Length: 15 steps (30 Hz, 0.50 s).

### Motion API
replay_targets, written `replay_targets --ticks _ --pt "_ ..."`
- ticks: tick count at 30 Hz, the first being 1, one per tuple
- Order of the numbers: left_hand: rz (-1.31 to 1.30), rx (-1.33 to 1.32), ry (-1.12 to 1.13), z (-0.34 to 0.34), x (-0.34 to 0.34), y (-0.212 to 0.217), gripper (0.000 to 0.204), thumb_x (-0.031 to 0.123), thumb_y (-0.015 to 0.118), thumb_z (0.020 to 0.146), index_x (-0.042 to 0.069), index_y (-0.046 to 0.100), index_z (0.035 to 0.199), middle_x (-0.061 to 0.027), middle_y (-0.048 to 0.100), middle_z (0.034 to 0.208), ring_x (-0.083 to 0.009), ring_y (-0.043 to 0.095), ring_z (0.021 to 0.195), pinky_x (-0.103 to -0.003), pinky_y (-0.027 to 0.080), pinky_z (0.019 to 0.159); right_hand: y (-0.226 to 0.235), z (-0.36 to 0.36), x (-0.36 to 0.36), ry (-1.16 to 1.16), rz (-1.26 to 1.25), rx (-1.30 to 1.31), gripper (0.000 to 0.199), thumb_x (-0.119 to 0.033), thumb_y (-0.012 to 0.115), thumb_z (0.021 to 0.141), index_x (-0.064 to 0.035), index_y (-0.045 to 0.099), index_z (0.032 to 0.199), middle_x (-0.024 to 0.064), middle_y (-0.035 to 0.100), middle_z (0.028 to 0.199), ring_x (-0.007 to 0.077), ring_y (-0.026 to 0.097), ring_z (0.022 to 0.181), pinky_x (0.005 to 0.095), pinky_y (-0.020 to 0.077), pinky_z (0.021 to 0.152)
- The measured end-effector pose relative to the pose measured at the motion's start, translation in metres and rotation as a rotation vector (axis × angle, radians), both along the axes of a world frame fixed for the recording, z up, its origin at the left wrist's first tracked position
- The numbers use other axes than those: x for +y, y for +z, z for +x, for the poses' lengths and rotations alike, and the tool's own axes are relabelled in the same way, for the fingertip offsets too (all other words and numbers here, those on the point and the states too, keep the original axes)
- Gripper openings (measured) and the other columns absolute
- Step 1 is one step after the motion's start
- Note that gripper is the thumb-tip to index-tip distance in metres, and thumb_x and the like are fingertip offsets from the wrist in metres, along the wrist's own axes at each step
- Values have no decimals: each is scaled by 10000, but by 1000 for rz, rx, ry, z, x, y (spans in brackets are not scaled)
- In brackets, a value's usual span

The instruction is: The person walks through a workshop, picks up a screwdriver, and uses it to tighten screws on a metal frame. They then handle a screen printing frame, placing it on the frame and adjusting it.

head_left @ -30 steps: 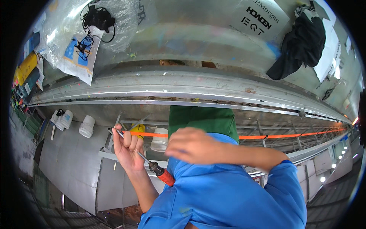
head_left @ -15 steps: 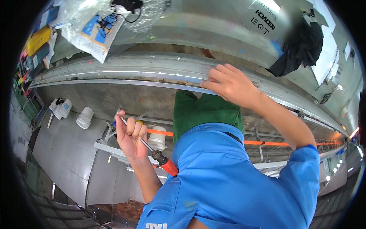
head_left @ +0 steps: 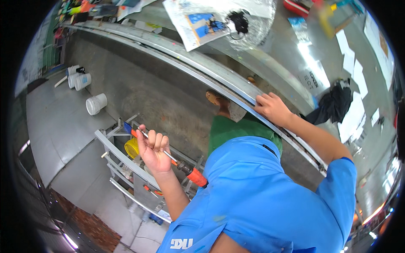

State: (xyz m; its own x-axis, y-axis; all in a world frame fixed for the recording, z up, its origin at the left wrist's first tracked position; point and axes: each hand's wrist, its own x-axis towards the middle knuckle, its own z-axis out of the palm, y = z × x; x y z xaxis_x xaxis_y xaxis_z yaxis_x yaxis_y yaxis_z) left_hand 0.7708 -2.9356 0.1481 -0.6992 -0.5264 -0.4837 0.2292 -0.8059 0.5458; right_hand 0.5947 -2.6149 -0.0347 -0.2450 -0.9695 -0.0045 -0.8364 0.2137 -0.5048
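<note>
Our left hand [head_left: 154,147] is clenched in a firm grip around the metal shaft of a long screwdriver with an orange-and-black handle [head_left: 192,173], the handle jutting out to the right toward our blue shirt [head_left: 261,198]. Our right hand [head_left: 273,109] rests on the long curved metal rail [head_left: 190,69], fingers curled over its edge. Far left, three white plastic buckets [head_left: 96,103] stand on the grey floor, well apart from us.
</note>
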Motion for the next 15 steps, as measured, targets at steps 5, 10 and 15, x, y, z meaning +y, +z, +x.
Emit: replay_targets --ticks 5,10,15 --pt "4 43 126 17 -4 4 285 289 399 1028 78 581 1090 34 223 570 -74 199 480 -245 222 477 7 -1 1 16 -67 -23 76 -147 608 756 -109 598 821 52 492 889 195 522 874 330 436 727" --pt "-8 57 156 20 -8 5 280 284 405 1026 80 590 1076 34 223 570 -72 204 479 -246 222 482 45 -3 -7 -305 -240 -362 82 -21 646 789 -50 607 854 106 640 1024 256 648 893 378 537 728" --pt "-41 94 17 -9 -5 9 288 273 414 1023 64 594 1105 39 227 571 -77 205 487 -248 225 488 95 18 -52 -555 -520 -1124 137 47 661 789 -7 636 912 101 675 973 167 645 941 322 529 801"
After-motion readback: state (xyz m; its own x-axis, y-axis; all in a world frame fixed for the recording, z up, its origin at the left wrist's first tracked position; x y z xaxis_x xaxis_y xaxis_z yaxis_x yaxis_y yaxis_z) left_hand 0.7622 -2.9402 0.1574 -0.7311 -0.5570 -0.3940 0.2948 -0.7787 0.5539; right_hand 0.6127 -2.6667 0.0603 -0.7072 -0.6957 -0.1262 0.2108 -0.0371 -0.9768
